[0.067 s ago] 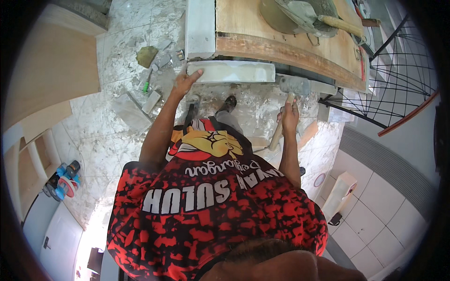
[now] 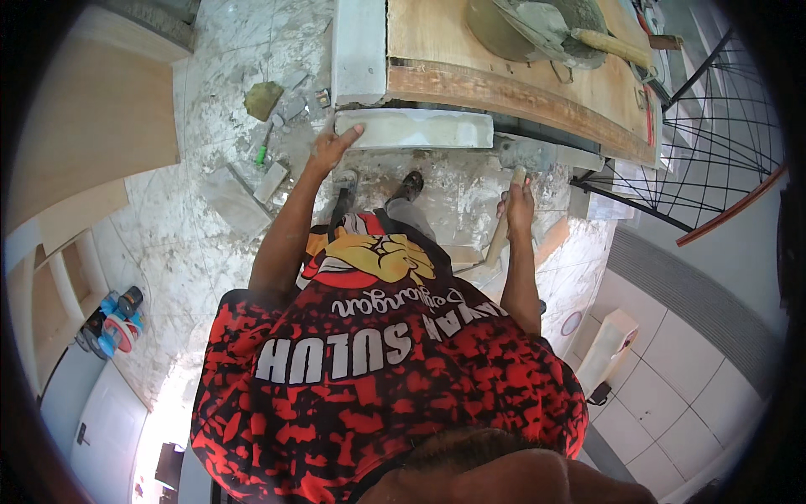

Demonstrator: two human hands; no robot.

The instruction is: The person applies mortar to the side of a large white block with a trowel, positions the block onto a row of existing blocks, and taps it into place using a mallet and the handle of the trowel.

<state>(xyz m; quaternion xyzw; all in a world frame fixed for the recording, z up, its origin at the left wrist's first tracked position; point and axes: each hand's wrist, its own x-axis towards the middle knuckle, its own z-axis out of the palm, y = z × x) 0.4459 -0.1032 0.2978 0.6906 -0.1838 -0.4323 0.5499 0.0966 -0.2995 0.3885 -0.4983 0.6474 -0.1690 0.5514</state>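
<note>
- Nearest the cam: person's red-and-black patterned shirt (image 2: 378, 378), both forearms running up from it.
- Right hand (image 2: 518, 204) clenched round the wooden handle of a mallet (image 2: 522, 157); its grey head sits just below the bench edge, to the right of the block. Looks like a rubber mallet, but the head is partly in shadow, so not sure.
- Left hand (image 2: 332, 147) open, fingers spread, resting flat on the left end of a pale stone block (image 2: 417, 128) – touching, not gripping it.
- Block lies lengthwise along the near edge of the wooden workbench (image 2: 520, 92), just under a whitish slab (image 2: 359, 50) at the bench's left end.
- Feet in dark shoes (image 2: 409, 186) on the dusty, mortar-spattered floor (image 2: 218, 244), btw. the two arms.
- Left of the hand on the floor: loose block offcuts (image 2: 270, 181), a green-handled tool (image 2: 262, 154), a yellowish lump (image 2: 263, 99).
- Farther up, on the bench top: mortar pan (image 2: 495, 34) w/ a trowel (image 2: 588, 38) lying across it, wooden handle pointing right.
- Far right: black metal railing (image 2: 714, 134).
</note>
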